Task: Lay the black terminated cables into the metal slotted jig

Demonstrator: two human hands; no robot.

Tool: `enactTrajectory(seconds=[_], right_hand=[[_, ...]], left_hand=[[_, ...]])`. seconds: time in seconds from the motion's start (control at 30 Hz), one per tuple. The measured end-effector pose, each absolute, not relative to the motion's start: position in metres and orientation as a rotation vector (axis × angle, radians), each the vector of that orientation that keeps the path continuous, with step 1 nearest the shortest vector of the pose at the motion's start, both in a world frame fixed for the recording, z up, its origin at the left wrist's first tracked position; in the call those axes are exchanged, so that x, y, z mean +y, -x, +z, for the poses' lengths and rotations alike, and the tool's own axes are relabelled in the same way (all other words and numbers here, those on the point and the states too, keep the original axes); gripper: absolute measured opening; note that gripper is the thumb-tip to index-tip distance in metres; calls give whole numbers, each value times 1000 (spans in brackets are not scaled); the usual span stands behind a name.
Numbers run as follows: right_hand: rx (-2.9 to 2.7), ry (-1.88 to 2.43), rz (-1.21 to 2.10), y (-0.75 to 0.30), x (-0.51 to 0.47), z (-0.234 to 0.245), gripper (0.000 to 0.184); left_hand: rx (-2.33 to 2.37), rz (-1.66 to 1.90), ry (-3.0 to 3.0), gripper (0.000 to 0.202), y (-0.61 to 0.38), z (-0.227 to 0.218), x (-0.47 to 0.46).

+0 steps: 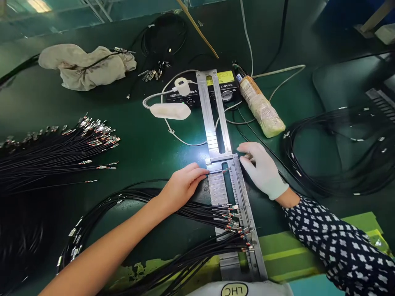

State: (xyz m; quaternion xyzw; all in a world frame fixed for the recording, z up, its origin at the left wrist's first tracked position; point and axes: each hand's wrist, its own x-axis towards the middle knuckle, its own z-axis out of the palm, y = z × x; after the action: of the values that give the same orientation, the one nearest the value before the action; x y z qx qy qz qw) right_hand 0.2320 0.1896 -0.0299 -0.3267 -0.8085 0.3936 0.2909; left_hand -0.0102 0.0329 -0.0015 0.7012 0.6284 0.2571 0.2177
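Note:
My bare left hand (187,181) pinches a thin black cable (212,171) near its end. That cable lies across a slotted metal fixture (219,197), its small metal connector (226,169) by the fixture's right-hand rail. My right hand (259,169), in a white glove, hovers just right of the rail with thumb and forefinger apart and nothing visible between them. Lower on the fixture, several black cables (197,213) lie side by side with their connectors (233,216) against the rail. A white lamp (170,111) lights the spot near my left fingers.
A black box with dials (226,95) stands behind the fixture, beside a plastic-wrapped roll (262,107). A cable bundle (61,152) lies left, coiled cables (296,164) right. A cloth-wrapped bundle (86,68) sits at the back left. A white thing marked LHC (234,289) is in front.

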Motion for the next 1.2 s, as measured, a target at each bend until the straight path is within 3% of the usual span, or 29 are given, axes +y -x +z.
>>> enactTrajectory(seconds=[0.9,1.2], right_hand=[[-2199,877,1093,-230,190,-20,26],[-2199,862,1085,-228,190,-20,24]], left_hand=[[1523,471,-2442,35,28,-2,51],[1498,600,-2190,28,30,-7,51]])
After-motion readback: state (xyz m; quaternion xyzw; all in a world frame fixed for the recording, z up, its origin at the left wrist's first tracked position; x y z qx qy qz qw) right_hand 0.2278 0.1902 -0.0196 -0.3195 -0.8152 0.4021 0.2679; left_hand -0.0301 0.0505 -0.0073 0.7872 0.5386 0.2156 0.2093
